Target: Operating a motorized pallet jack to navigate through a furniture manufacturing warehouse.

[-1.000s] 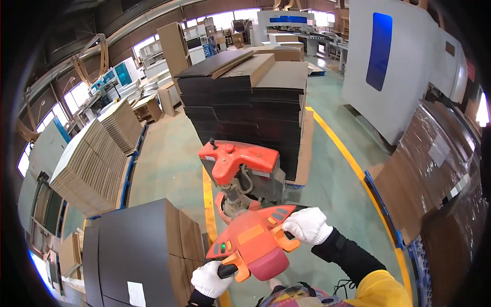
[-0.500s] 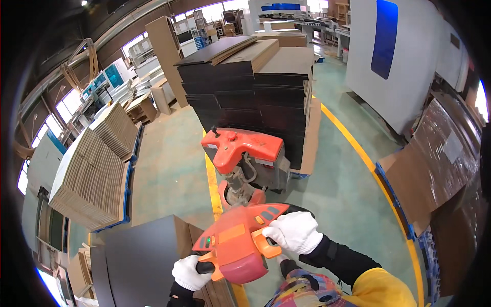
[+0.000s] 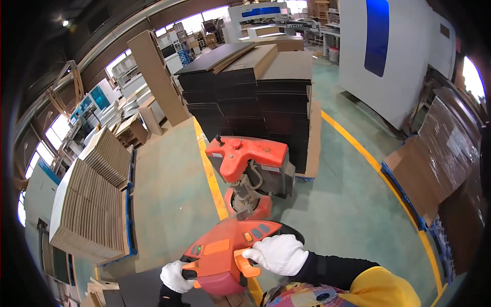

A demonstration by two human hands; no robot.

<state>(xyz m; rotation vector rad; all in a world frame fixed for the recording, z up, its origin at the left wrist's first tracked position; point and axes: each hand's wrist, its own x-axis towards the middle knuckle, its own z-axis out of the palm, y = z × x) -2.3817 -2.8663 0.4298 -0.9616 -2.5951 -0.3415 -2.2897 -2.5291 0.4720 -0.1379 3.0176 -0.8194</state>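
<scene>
Both hands wear white gloves and are wrapped around the grips of a red-and-orange control handle (image 3: 219, 263) of a pallet truck. My left hand (image 3: 177, 277) holds the left grip near the lower edge, and my right hand (image 3: 281, 255) holds the right grip with the thumb by an orange paddle. Beyond the handle stands the pallet truck's red-topped body (image 3: 263, 150), joined by a metal steering column. Tall layers of dark-edged panels (image 3: 245, 105) are stacked right in front of that body. The truck's forks are hidden.
Pale boards are stacked (image 3: 89, 210) on blue pallets at left. Dark panels (image 3: 143, 291) lie close by my left hand. Plastic-wrapped brown sheets (image 3: 445, 148) stand at right, below a large white machine (image 3: 399, 61). Yellow floor lines (image 3: 353, 143) run along both sides.
The view has shifted forward and turned slightly. The near dark panels have slid down toward the lower edge, and the handle with both hands sits lower and further left. Both grips are kept.
</scene>
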